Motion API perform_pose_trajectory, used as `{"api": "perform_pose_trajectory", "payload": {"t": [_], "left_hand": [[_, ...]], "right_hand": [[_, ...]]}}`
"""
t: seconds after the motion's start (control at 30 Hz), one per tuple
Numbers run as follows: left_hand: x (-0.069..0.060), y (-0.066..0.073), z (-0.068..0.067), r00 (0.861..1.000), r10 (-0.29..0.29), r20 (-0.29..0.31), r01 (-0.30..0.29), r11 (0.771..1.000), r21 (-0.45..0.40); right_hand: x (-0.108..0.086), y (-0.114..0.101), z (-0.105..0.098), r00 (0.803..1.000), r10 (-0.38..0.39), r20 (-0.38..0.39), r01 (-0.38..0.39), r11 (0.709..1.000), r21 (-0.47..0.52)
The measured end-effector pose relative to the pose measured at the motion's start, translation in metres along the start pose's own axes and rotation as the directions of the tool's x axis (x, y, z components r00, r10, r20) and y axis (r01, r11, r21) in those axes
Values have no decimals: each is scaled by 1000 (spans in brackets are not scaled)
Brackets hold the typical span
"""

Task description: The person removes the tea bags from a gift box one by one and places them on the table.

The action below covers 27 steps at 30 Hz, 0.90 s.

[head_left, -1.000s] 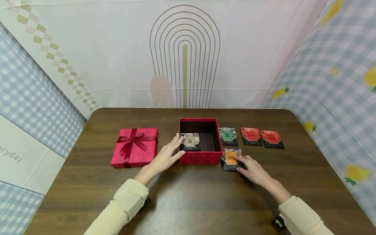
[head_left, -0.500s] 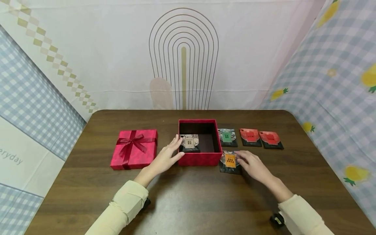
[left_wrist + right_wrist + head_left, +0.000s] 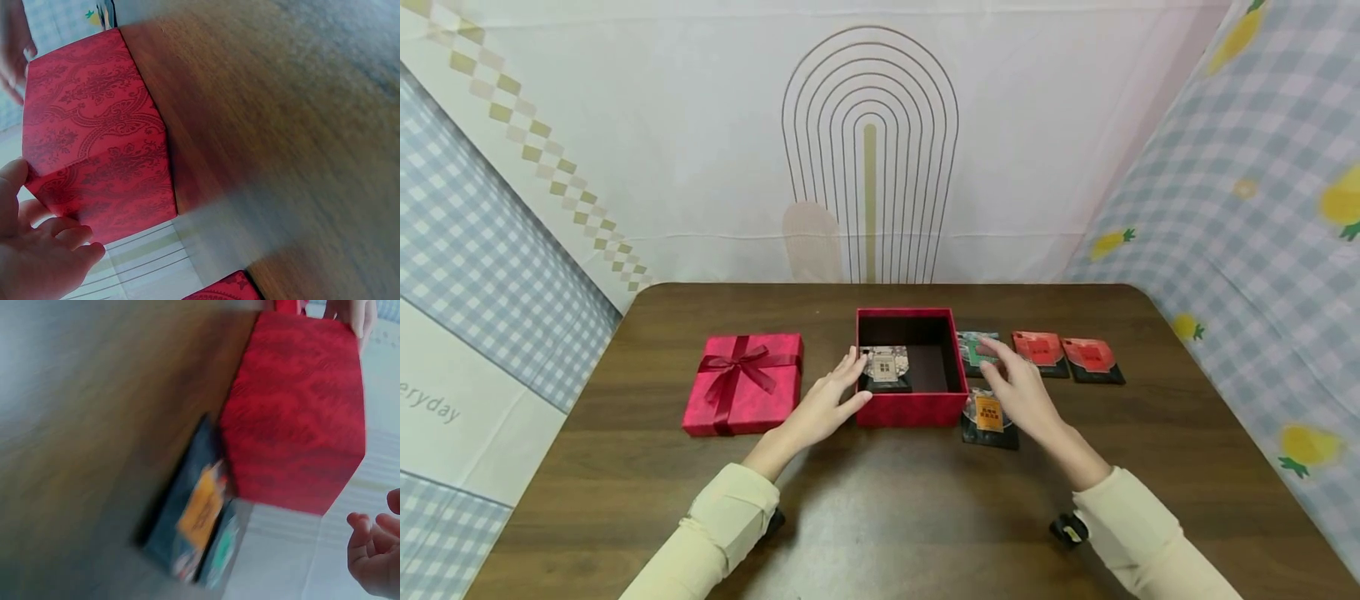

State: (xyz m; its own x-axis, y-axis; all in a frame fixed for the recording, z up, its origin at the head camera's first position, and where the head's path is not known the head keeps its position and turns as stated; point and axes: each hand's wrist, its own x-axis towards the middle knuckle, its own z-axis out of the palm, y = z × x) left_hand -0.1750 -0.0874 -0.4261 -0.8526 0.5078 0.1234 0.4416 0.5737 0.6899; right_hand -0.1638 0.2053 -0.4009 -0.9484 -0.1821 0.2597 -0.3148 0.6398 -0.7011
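Note:
My left hand (image 3: 823,404) rests its fingers and thumb against the left side of a red patterned gift box (image 3: 910,410), whose top is uncovered. Inside on the left lies a packet with a beige label (image 3: 884,367). Over the table to the right of the box hovers my right hand (image 3: 1024,392), fingers spread a little and holding nothing. Its fingertips partly cover a packet with a green label (image 3: 972,354) beside the box. Closer to the front lies a packet with an orange label (image 3: 988,412), also seen blurred in the right wrist view.
Two red-labelled packets, one (image 3: 1037,348) left of the other (image 3: 1093,358), lie further right. The box's red lid (image 3: 745,387) with a ribbon bow sits to the left. A printed cloth (image 3: 715,150) hangs behind the wooden table (image 3: 895,508).
My right hand has left the orange-labelled packet, which shifted slightly towards the front, and has moved up and left to the green-labelled one. My left hand stays against the box.

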Motion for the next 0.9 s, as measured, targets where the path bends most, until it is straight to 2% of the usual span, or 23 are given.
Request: {"api": "perform_pose_trajectory", "payload": {"t": [0.17, 0.4, 0.63, 0.77, 0.9], "left_hand": [[-1, 1, 0, 1000, -3, 9, 3, 1000, 2], [-1, 2, -3, 1000, -19, 16, 19, 1000, 9], [1, 2, -3, 999, -33, 27, 33, 999, 9], [1, 2, -2, 1000, -20, 16, 20, 1000, 10], [0, 1, -3, 1000, -24, 19, 24, 1000, 12]], "right_hand": [[13, -20, 13, 999, -26, 24, 25, 999, 41], [31, -36, 30, 990, -38, 134, 24, 994, 105], [46, -39, 50, 973, -15, 230, -18, 990, 140], [56, -35, 62, 956, 4, 292, -52, 986, 155], [66, -31, 69, 937, 55, 346, -114, 982, 153]]}}
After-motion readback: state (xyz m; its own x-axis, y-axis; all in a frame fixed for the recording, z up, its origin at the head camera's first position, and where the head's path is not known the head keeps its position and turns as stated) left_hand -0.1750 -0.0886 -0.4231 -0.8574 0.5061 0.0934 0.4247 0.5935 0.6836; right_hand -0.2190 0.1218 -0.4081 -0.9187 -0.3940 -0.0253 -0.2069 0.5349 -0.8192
